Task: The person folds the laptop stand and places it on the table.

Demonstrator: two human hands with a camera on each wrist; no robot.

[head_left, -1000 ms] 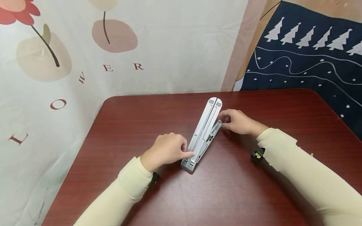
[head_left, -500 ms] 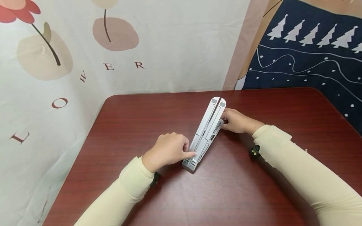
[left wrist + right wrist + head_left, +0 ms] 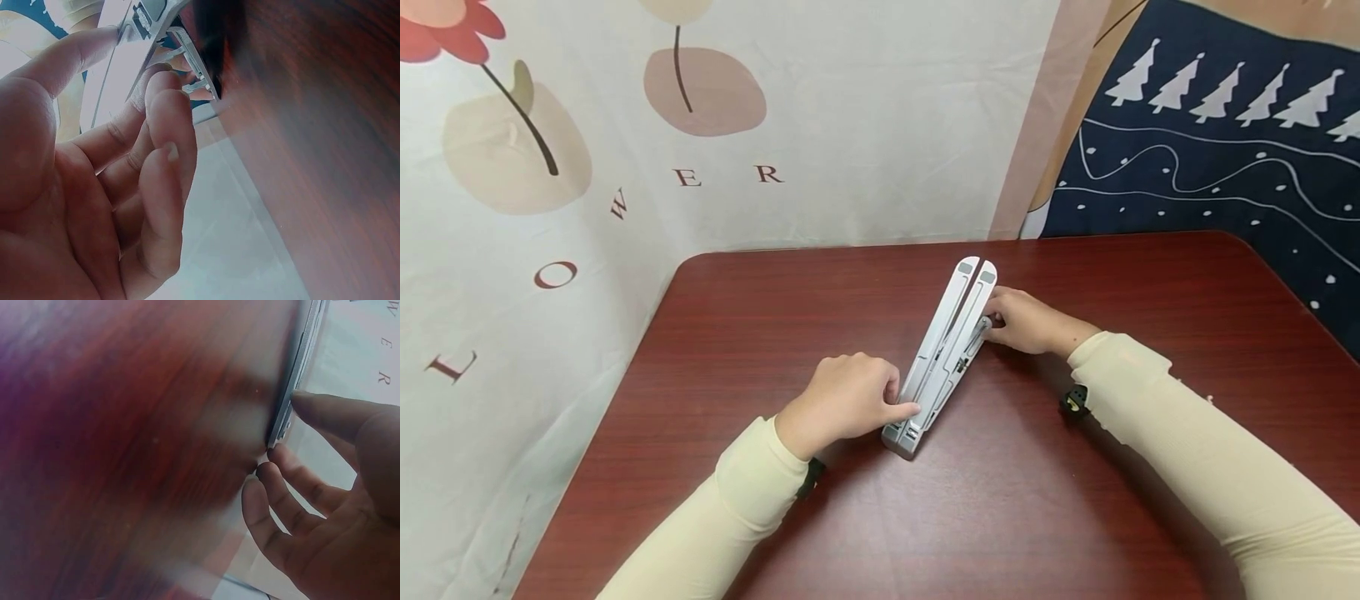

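A silver folding laptop stand (image 3: 964, 329), folded into long narrow bars, leans up from the tabletop near the middle in the head view. My left hand (image 3: 848, 396) pinches its near end, thumb lying across the top bar. The left wrist view shows the index finger and thumb on the pale metal (image 3: 106, 81), the other fingers curled beneath. At the far end, my right hand (image 3: 1032, 323) pinches the tip of the lower folding leg (image 3: 977, 340). The right wrist view shows thumb and fingertips at the thin edge of the stand (image 3: 294, 381).
The dark red wooden table (image 3: 760, 317) has rounded far corners. Behind it hangs a pale curtain (image 3: 880, 125) with flowers and letters. A navy cloth (image 3: 1210, 175) with white trees hangs at the right. Black straps (image 3: 1073, 402) are on both wrists.
The right hand has moved slightly left with the lower leg, which now lies closer to the upper bars. The bars' far end has shifted a little right. The left hand stays nearly still.
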